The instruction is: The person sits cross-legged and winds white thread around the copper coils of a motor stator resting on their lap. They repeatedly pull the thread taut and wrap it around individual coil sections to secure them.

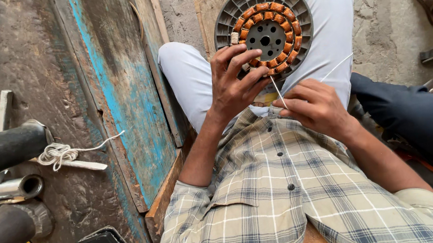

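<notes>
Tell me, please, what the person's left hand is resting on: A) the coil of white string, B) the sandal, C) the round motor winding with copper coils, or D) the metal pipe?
C: the left hand grips the round motor winding propped on the person's lap.

The round stator (264, 29) has a grey frame and copper-orange coils. The shirt (290, 200) is beige with a grey-blue check pattern; the trousers (189, 75) are light grey.

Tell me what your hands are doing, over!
Left hand gripping the round stator with copper coils, propped on the lap. Right hand pinching a thin white thread that runs up to the coils. Nothing blocking.
</notes>
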The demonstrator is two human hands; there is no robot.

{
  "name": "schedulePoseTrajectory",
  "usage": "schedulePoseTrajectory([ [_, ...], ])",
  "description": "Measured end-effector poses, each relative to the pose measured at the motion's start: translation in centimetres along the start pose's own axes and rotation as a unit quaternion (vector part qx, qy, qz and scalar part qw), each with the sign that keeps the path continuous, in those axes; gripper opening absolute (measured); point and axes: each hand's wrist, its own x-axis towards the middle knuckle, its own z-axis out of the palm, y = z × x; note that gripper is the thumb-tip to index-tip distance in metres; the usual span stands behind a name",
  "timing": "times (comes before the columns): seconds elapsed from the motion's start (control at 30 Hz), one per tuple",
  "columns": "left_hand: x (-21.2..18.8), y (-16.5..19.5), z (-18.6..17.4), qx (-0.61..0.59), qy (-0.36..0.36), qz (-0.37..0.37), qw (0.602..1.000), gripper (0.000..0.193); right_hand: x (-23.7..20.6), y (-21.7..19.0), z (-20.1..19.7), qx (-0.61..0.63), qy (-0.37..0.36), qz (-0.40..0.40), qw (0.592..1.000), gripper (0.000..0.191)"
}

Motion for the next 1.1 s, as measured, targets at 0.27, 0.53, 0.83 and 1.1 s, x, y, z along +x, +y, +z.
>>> schedulePoseTrajectory([
  [0.27,0.1,0.0,-0.3,-0.059,-0.002,-0.019,0.998,0.021,4.1,-2.8,-0.9,0.081,0.09,-0.123,0.985,0.03],
  [0.53,0.8,-0.1,-0.8,-0.075,-0.013,-0.019,0.997,0.019,3.5,-2.0,0.2,0.253,0.08,-0.072,0.962,0.049],
  [0.83,0.5,0.0,-0.1,-0.088,0.002,-0.033,0.996,0.021,4.2,-2.0,1.5,0.268,0.053,-0.096,0.957,0.048],
  [1.1,-0.3,-1.8,-0.2,-0.118,-0.027,-0.009,0.993,0.033,3.6,-1.7,1.6,0.337,0.05,-0.066,0.938,0.05],
])
